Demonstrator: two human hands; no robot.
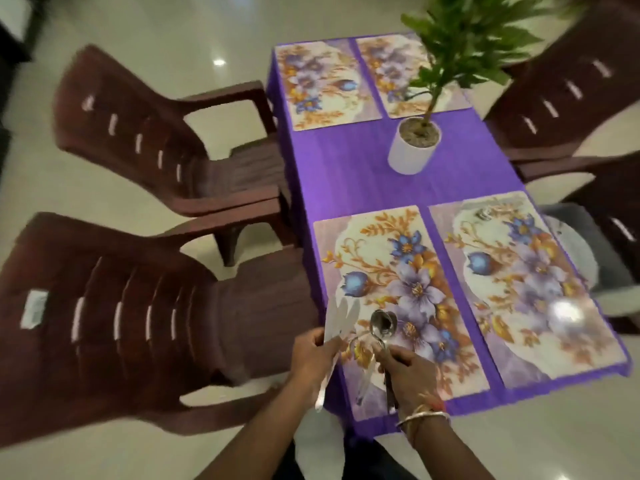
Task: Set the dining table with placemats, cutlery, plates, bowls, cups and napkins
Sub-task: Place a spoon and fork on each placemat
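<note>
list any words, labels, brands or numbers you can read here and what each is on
No text can be read.
White label on the back of the near brown chair: too blurred to read.
Placemats and plant pot: no lettering visible.

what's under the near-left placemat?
A purple tablecloth shows all round the near-left placemat and runs beneath it. Whatever lies under the cloth is covered and cannot be seen.

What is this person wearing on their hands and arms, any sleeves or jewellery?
No sleeves show; both forearms are bare. The right hand has thin gold and silver bangles and a reddish thread at its wrist. The left hand shows no jewellery.
</note>
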